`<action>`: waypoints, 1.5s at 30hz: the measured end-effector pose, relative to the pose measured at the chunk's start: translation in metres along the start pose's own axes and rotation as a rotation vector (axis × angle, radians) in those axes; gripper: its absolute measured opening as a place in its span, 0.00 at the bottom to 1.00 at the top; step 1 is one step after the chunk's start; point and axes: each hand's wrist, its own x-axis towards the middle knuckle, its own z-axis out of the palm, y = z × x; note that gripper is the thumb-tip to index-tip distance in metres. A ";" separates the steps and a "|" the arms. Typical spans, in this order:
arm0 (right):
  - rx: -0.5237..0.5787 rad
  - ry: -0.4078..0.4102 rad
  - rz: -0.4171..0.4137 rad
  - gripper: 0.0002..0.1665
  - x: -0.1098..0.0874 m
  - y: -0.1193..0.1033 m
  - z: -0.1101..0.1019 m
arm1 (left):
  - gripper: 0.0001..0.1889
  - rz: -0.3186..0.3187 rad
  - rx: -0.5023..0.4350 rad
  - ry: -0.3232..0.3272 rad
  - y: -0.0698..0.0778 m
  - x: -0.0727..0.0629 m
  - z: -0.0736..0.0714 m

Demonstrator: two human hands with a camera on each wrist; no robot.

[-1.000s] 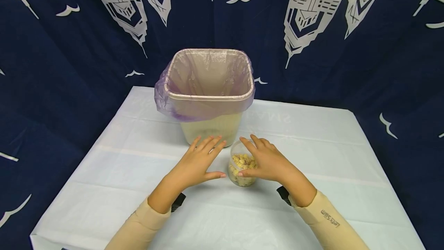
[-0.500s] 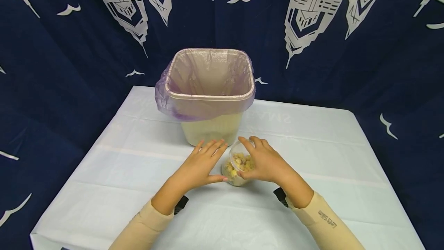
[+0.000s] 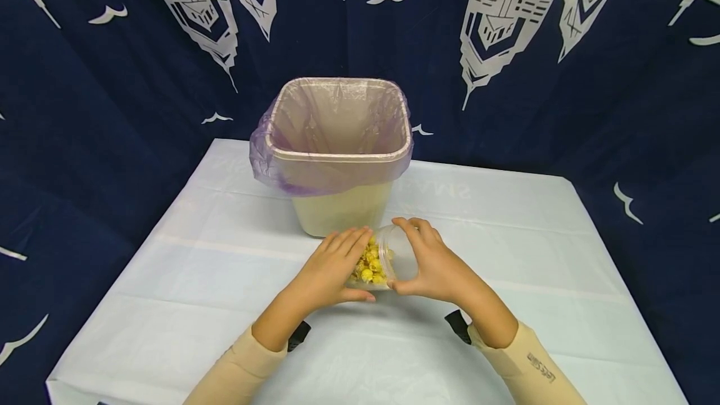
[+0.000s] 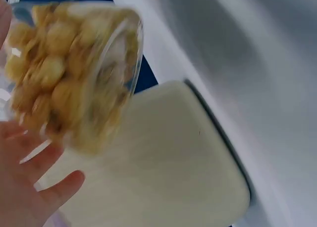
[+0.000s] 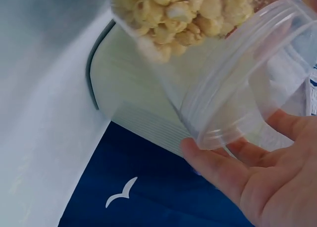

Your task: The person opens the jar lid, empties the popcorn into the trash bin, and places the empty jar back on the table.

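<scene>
A clear jar (image 3: 385,255) of what looks like popcorn (image 3: 368,269) lies tipped between two hands, mouth toward the right; whether it touches the desk (image 3: 484,230) we cannot tell. No lid shows across the mouth, so we judge that a steeper tilt that way could scatter kernels, and a loose hold could let the smooth plastic slip. The right hand (image 3: 435,270) grasps the rim, thumb and fingers curved around it; the left hand (image 3: 325,275), fingers extended and not clenched, spans the base (we see its thumb on the near side). Both forearms, in beige sleeves (image 3: 239,364), angle inward. Just beyond stands a bin (image 3: 340,208) with a purple liner (image 3: 306,181), before a navy cloth (image 3: 427,67).
</scene>
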 end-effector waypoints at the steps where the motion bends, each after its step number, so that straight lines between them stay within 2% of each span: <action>1: 0.013 0.010 -0.007 0.56 0.000 0.000 0.000 | 0.59 -0.005 -0.008 0.014 0.001 0.001 0.001; 6: 0.062 0.064 -0.022 0.56 -0.003 0.000 0.002 | 0.63 -0.025 -0.009 0.121 0.007 0.005 0.008; 10: 0.103 0.092 -0.001 0.56 -0.005 -0.002 0.004 | 0.62 -0.029 0.020 0.218 0.010 0.007 0.013; 15: 0.143 0.094 0.022 0.55 -0.007 -0.004 0.008 | 0.58 -0.024 0.056 0.278 0.010 0.009 0.015; 20: 0.156 0.084 -0.009 0.57 -0.008 -0.003 0.013 | 0.54 -0.018 0.071 0.272 0.008 0.007 0.013; 28: 0.107 0.028 -0.148 0.59 -0.008 0.004 0.017 | 0.54 -0.035 0.042 0.178 0.004 0.004 0.011; 33: 0.132 -0.022 -0.176 0.62 -0.011 0.006 0.014 | 0.54 -0.024 0.041 0.182 0.003 0.004 0.012; 36: 0.202 -0.042 -0.118 0.65 -0.012 0.002 0.011 | 0.53 -0.023 0.041 0.196 0.003 0.004 0.012; 39: 0.247 -0.029 0.013 0.62 -0.012 -0.004 0.010 | 0.52 -0.025 0.042 0.216 0.003 0.005 0.012; 43: 0.221 -0.021 0.218 0.57 -0.012 -0.013 0.010 | 0.52 -0.032 0.045 0.235 0.005 0.005 0.012; 45: 0.200 -0.036 0.291 0.58 -0.012 -0.017 0.010 | 0.52 -0.037 0.048 0.241 0.006 0.005 0.012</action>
